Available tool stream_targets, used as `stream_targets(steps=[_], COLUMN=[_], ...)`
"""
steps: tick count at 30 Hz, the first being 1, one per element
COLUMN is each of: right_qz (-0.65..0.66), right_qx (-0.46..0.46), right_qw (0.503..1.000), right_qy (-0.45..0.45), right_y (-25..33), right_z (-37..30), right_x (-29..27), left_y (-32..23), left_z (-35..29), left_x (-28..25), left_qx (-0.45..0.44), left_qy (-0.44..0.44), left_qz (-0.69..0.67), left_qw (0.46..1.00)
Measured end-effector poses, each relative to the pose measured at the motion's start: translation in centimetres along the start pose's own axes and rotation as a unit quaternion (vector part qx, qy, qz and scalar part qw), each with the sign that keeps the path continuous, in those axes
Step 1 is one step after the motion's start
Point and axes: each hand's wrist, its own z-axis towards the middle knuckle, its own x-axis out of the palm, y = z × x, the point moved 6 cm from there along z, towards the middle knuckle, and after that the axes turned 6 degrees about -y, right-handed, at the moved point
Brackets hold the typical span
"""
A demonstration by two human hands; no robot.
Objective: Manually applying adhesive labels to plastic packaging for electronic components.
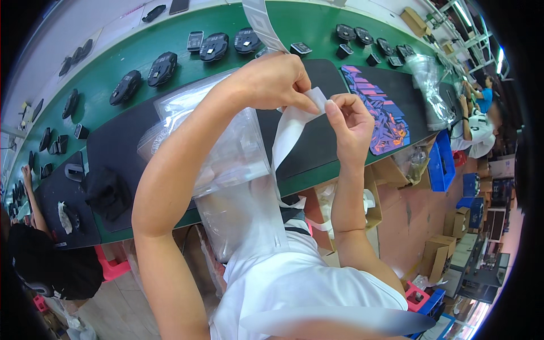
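My left hand point(277, 82) is closed around a long white strip of labels point(288, 133), thumb and fingers pinched together. One length of the strip, greyish with light printing, rises above the hand; another white length hangs down toward my lap. My right hand point(352, 116) pinches thumb against forefinger at a small pale end piece point(318, 97), close beside my left fingertips. Whether that piece is peeled off the strip cannot be made out. Beneath my left forearm lies a pile of clear plastic bags point(232, 158) on a black mat point(309, 144), partly overhanging the table edge.
Black computer mice point(214, 47) and small black blocks point(344, 51) line the green table point(317, 17). A colourful patterned mat point(377, 110) lies at right, near more plastic bags point(428, 90). Cardboard boxes point(371, 195) and a blue bin point(441, 161) stand below. Other people point(51, 255) sit on both sides.
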Motion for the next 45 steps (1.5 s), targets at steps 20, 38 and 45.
stream_targets(steps=[20, 38, 45], right_qz=[-0.088, -0.214, -0.293], right_qx=[-0.074, 0.191, 0.054], right_qw=[0.986, 0.908, 0.905], right_qy=[0.124, 0.306, 0.304], right_y=[7.0, 0.4, 0.5], right_z=[-7.2, -11.6, -11.2], right_x=[1.6, 6.2, 6.9], left_y=[0.6, 0.2, 0.6], left_z=[2.0, -0.2, -0.6], left_x=[0.6, -0.1, -0.6], left_qx=[-0.046, -0.131, -0.076], left_qy=[0.044, 0.007, 0.028], left_qz=[0.002, 0.048, 0.032], left_qw=[0.998, 0.990, 0.996])
